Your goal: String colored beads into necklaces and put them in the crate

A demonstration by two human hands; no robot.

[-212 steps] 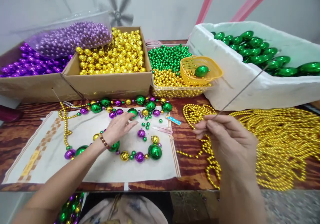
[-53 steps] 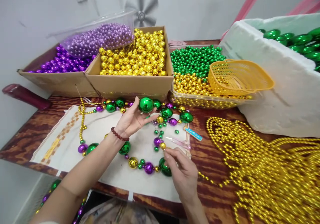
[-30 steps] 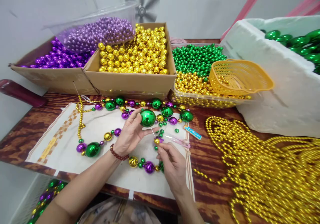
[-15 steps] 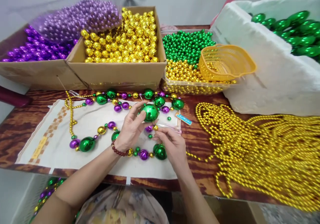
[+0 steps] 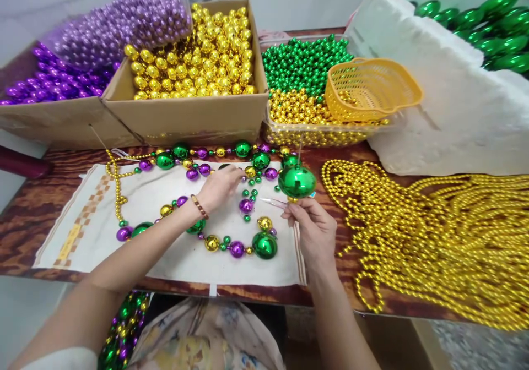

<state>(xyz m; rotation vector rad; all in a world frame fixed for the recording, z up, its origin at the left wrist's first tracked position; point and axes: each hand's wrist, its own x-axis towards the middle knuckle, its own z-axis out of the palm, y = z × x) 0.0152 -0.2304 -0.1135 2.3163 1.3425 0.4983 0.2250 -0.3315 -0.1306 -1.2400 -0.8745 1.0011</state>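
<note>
My right hand (image 5: pixel 312 227), fingers closed, grips the lower end of an upright needle (image 5: pixel 300 148). A large green bead (image 5: pixel 296 181) is threaded on it, with a small gold bead just below. A slim pointed metal tool (image 5: pixel 270 201) sticks out leftward from the same fingers. My left hand (image 5: pixel 221 187) reaches over the white cloth (image 5: pixel 165 262), fingertips together beside a gold bead (image 5: pixel 250 172); whatever they pinch is hidden. Loose small green beads and a purple bead (image 5: pixel 247 206) lie between the hands. A strand of purple, gold and green beads (image 5: pixel 237 249) loops around the cloth.
Behind stand a cardboard box of gold beads (image 5: pixel 185 114), a box of purple beads (image 5: pixel 61 117), and a clear tub (image 5: pixel 326 129) with a yellow basket (image 5: pixel 374 92). A white foam box (image 5: pixel 430 122) holds large green beads. Gold bead strings (image 5: pixel 430 238) are heaped at right.
My left hand has let go of the large green bead and moved down to the beads on the cloth. My right hand has carried the green bead on its needle to the right.
</note>
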